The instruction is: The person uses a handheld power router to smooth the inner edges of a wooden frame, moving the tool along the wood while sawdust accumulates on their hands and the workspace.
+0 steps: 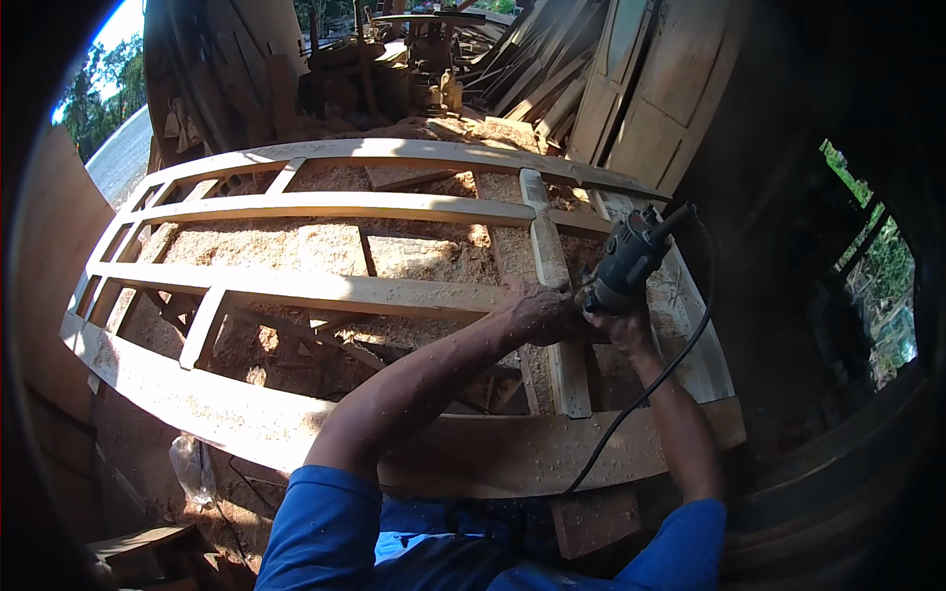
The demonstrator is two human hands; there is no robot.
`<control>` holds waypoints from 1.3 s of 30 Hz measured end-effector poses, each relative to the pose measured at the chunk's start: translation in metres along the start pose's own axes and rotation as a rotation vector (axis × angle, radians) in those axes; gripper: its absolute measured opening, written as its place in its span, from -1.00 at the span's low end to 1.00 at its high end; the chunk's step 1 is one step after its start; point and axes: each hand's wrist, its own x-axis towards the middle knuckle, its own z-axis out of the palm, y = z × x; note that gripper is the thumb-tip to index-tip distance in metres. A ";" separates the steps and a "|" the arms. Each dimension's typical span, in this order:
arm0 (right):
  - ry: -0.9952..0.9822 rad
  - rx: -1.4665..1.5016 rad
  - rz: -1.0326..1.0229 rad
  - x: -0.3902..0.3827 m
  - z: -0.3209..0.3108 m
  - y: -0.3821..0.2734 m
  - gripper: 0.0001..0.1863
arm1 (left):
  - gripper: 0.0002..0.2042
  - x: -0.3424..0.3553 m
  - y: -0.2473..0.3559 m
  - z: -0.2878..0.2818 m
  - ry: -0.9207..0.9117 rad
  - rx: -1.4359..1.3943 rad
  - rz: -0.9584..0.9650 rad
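A corded power tool (627, 258) with a dark cylindrical body, much like a trim router, is tilted over the right part of a wooden frame. My right hand (627, 327) is wrapped around its lower end, and a black cord (652, 386) curves from its top down past my forearm. Right beside it, my left hand (539, 313) is closed at the tool's base, over a pale crosspiece (550, 251) of the frame; its fingertips are partly hidden. Where the tool meets the wood is hidden by my hands.
The large door-like frame (227, 409) with long rails spreads before me over sawdust and shavings (296, 246). Wood panels (670, 89) lean at the back right, near piled offcuts (532, 69). A clear plastic bag (193, 469) hangs at the near left.
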 end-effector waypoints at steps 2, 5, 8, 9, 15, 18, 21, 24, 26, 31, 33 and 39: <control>-0.011 -0.019 0.011 0.002 -0.002 0.001 -0.22 | -0.29 0.005 0.002 0.001 0.006 0.033 0.004; 0.023 0.020 0.040 0.003 0.002 -0.004 -0.16 | -0.28 -0.004 0.008 -0.006 0.067 0.121 0.032; 0.068 0.049 0.041 0.003 -0.002 0.006 -0.15 | -0.26 0.000 0.009 -0.008 0.082 0.113 0.052; 0.059 0.029 0.032 0.003 -0.007 0.009 -0.14 | -0.26 0.004 0.008 -0.005 0.088 0.100 0.052; 0.043 -0.104 0.030 0.000 -0.020 0.009 -0.09 | -0.28 0.025 0.015 0.001 -0.026 0.095 0.057; 0.095 0.022 0.101 -0.009 -0.036 0.015 -0.09 | -0.27 0.043 0.021 0.013 0.011 0.074 0.130; 0.123 -0.078 0.094 -0.017 -0.053 0.017 -0.08 | -0.25 0.050 0.043 0.008 -0.018 0.130 0.074; 0.178 -0.044 0.105 -0.024 -0.070 0.014 -0.12 | -0.19 0.075 0.056 0.008 -0.081 0.191 0.114; 0.213 -0.062 0.138 -0.029 -0.077 0.014 -0.16 | -0.19 0.089 0.058 0.015 -0.068 0.163 0.112; 0.300 0.040 0.084 -0.020 -0.072 0.007 -0.26 | -0.25 0.123 0.031 0.025 0.027 0.004 0.351; 0.312 -0.077 0.068 -0.028 -0.084 0.016 -0.33 | -0.29 0.120 0.043 0.023 0.028 0.028 0.395; 0.316 -0.099 0.003 -0.025 -0.063 0.004 -0.36 | -0.33 0.115 0.037 0.010 -0.118 0.070 0.349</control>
